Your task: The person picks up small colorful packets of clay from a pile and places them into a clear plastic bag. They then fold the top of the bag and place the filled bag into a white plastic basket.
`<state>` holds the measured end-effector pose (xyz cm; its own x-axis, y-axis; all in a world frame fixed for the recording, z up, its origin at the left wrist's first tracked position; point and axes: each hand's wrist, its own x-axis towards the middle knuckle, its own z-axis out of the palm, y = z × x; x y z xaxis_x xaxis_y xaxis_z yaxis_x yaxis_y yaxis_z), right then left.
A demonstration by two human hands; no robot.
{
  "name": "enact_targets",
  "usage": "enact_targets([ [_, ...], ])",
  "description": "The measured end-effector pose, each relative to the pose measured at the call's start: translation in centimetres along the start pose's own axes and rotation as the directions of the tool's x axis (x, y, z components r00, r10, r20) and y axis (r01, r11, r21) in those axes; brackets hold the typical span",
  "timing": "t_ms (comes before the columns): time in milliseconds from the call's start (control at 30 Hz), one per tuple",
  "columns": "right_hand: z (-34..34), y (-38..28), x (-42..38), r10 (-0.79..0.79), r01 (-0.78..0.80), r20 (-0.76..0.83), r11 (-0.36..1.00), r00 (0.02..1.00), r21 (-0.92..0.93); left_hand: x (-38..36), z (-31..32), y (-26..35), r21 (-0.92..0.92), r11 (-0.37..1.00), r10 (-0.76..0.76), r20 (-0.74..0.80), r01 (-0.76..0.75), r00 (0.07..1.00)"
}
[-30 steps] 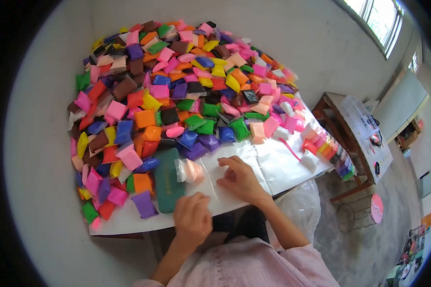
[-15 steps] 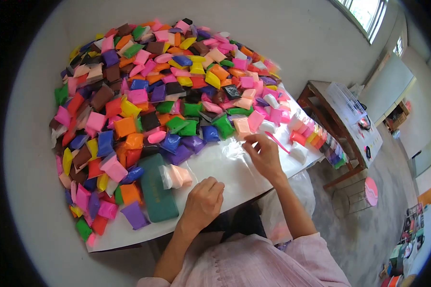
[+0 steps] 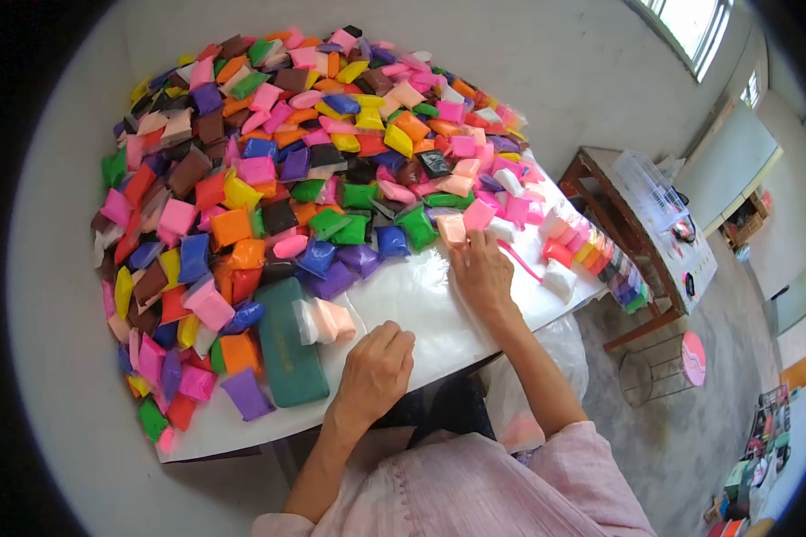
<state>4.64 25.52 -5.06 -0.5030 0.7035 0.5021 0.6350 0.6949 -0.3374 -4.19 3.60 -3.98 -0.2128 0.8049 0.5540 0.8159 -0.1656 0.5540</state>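
Our right hand (image 3: 484,276) has moved in to the peach packet (image 3: 451,228) at the pile's (image 3: 398,140) edge, fingers half-bent, can't tell if gripping. Our left hand (image 3: 378,362)'s loosely curled near the green case (image 3: 291,353).

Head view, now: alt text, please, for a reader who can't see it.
A person's right hand is at a peach plastic-wrapped packet on the near edge of a heap of multicoloured packets on a white-covered table. The curled left hand is near another peach packet, against a dark green rectangular case.

White table (image 3: 412,309), colourful packets (image 3: 233,228), green case (image 3: 292,345)
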Motion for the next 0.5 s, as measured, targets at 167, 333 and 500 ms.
enact_targets([
  [167,0.0,0.6,-0.1,-0.066,0.067,-0.019,0.998,0.998,0.013,0.0,0.1,0.0,0.021,1.000,0.004,0.025,-0.004,1.000],
  [333,-1.8,0.1,0.2,-0.071,0.071,-0.006,0.995,0.997,0.069,-0.1,0.1,-0.1,0.029,1.000,0.002,0.031,-0.003,1.000],
  [500,-1.9,-1.8,2.6,-0.223,0.220,-0.002,0.961,0.975,0.170,0.0,0.2,-0.1,0.042,0.999,0.017,0.014,-0.017,1.000],
])
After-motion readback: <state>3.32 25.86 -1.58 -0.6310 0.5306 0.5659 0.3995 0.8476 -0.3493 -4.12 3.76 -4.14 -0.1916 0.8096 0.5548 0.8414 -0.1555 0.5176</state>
